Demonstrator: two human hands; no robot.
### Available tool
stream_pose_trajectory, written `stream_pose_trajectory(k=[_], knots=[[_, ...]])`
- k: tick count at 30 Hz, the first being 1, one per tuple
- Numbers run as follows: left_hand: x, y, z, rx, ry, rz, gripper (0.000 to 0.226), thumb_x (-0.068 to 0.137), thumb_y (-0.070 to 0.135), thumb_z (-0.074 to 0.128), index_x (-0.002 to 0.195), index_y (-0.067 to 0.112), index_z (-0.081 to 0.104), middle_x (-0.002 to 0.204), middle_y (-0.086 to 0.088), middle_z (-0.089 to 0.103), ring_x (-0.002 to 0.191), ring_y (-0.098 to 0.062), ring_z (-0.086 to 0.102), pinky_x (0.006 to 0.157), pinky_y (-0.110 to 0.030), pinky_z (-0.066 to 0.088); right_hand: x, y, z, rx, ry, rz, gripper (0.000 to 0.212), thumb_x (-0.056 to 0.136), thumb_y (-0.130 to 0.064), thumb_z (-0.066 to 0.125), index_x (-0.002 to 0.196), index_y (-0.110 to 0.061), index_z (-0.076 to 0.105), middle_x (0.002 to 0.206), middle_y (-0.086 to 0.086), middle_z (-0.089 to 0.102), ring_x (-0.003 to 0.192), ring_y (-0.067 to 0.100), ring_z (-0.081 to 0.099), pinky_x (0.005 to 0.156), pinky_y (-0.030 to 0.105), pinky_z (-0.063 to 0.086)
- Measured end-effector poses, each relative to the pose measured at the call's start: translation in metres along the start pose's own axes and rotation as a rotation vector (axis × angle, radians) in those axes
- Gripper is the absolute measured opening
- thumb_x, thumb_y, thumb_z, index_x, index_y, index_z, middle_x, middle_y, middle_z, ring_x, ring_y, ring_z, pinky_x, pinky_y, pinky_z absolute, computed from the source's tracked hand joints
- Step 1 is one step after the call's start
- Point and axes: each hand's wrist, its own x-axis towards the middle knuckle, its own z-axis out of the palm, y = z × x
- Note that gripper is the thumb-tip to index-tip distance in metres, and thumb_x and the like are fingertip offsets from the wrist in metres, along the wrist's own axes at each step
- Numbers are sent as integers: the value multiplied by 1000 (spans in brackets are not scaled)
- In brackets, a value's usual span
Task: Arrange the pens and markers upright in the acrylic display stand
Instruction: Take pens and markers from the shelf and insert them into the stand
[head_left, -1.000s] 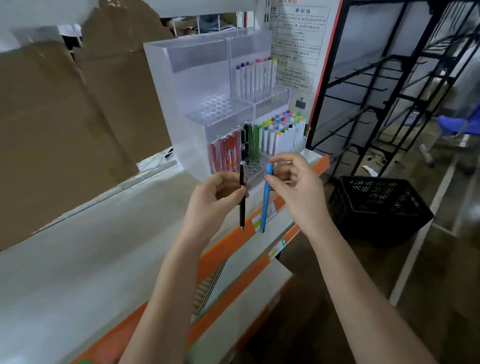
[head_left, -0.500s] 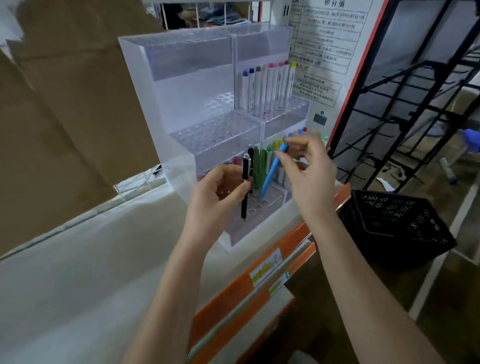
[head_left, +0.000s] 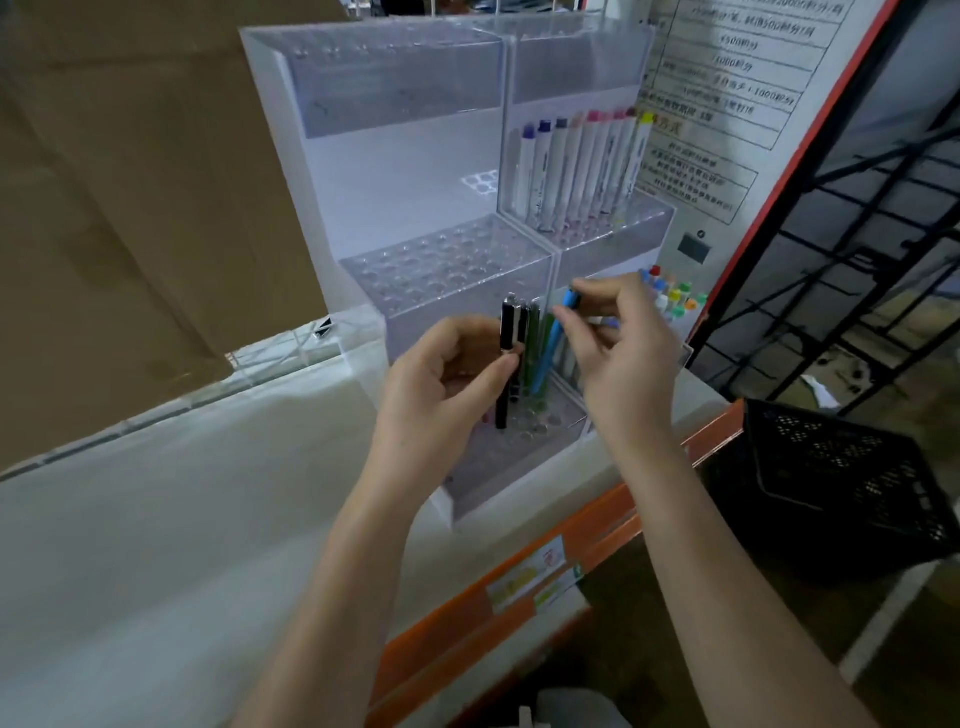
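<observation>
In the head view, a tiered acrylic display stand (head_left: 447, 270) is seen standing on a pale surface (head_left: 156, 519) with an orange front edge. A black pen (head_left: 506, 364) is held upright by the left hand (head_left: 441, 384), whose grip is closed on it: the barrel is pinched between thumb and curled fingers, and its lower tip is placed at the holes of the stand's lowest tier. A blue pen (head_left: 551, 345) is pinched near its top by the right hand (head_left: 618, 353), thumb and forefinger closed on it, the remaining fingers loosely curled; the pen is tilted, with its lower end down among the holes of that same tier, just beside the green pens (head_left: 535, 353) already standing there. On the upper right tier a row of white markers (head_left: 576, 171) with coloured caps is lined up upright. More markers with coloured caps (head_left: 675, 296) are partly hidden behind the right hand. A black plastic crate (head_left: 841, 483) is seen on the floor to the right.
</observation>
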Motion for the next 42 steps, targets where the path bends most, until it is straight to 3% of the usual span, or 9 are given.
stream_pose_trajectory(k=[6,10,15,19,21,32,42], knots=[[1,2,0,19,8,17,25,84,-1,64,91,23,63,82,10,70,81,-2,66,72,-13,48,-8,10,5,-43,-48,-14,15,84,-12,68,92,0,62,88,10,64,76,18,63,69,21,52],[-1,3,-2,36,5,22,24,85,-1,63,92,22,63,80,15,70,80,2,65,71,-11,48,-16,13,12,-131,-67,-44,9,82,-7,68,84,1,64,83,12,63,70,20,61,62,27,48],[-5,3,-4,28,-6,14,21,85,0,63,95,18,63,89,6,70,84,-5,67,72,-14,49,-11,8,13,-254,-89,-74,7,80,-7,67,81,0,65,82,12,62,69,8,48,63,12,32],[-7,0,-4,15,2,-1,21,85,-1,62,98,16,63,91,2,70,85,-7,67,74,-14,49,-8,3,13,-334,-120,-22,8,81,-7,68,80,-2,62,82,11,61,66,13,46,60,15,27],[-7,-2,-4,19,-2,-9,20,85,-2,62,99,13,63,92,1,70,86,-6,66,75,-14,49,-8,-1,13,-387,-132,-26,9,80,-6,69,79,-2,61,81,11,60,65,20,50,59,23,30],[-11,-3,-2,14,-6,-13,19,85,1,63,101,12,63,96,-4,70,88,-8,66,74,-13,48,-6,-10,10,-415,-241,-35,6,84,-5,58,87,-2,53,87,14,55,70,28,51,55,37,43],[-14,1,-3,-17,1,-18,19,86,-1,62,100,12,63,96,-5,70,90,-13,67,76,-17,50,-9,-7,8,-403,-216,-26,9,90,-11,57,90,-2,57,88,13,58,69,27,55,56,33,43]])
